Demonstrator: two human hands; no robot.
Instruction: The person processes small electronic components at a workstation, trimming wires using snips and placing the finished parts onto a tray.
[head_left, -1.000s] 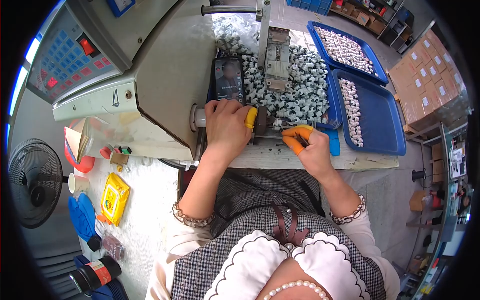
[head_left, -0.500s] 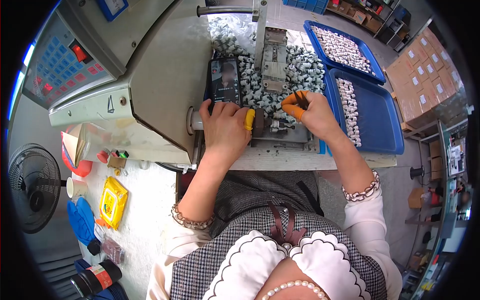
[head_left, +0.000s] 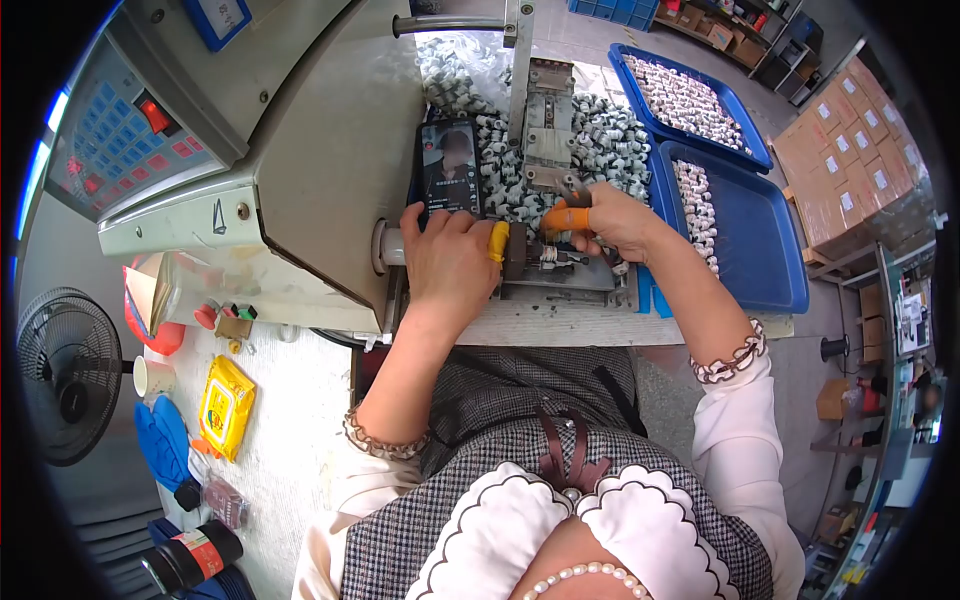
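My left hand (head_left: 448, 258) is wrapped over the light cylindrical spindle (head_left: 391, 243) that sticks out of the machine; a yellow cover sits on one fingertip, beside the dark chuck (head_left: 516, 250). Small metal parts (head_left: 558, 257) extend from the chuck to the right, over a metal plate. My right hand (head_left: 612, 228), with orange finger covers, is closed around a dark metal hand tool (head_left: 574, 190) whose exact kind I cannot make out. Behind both hands lies a heap of small white-and-dark fittings (head_left: 612, 130). A phone (head_left: 450, 170) leans behind my left hand.
The machine housing (head_left: 330, 150) with a keypad (head_left: 125, 140) fills the left. An upright metal fixture (head_left: 548, 120) stands behind the chuck. Two blue trays (head_left: 755, 240) hold rows of fittings at right. A yellow wipes pack (head_left: 228, 408) and a fan (head_left: 70, 375) are at lower left.
My right hand has moved slightly left toward the chuck, and the dark tool in it has turned. My left hand stays on the spindle.
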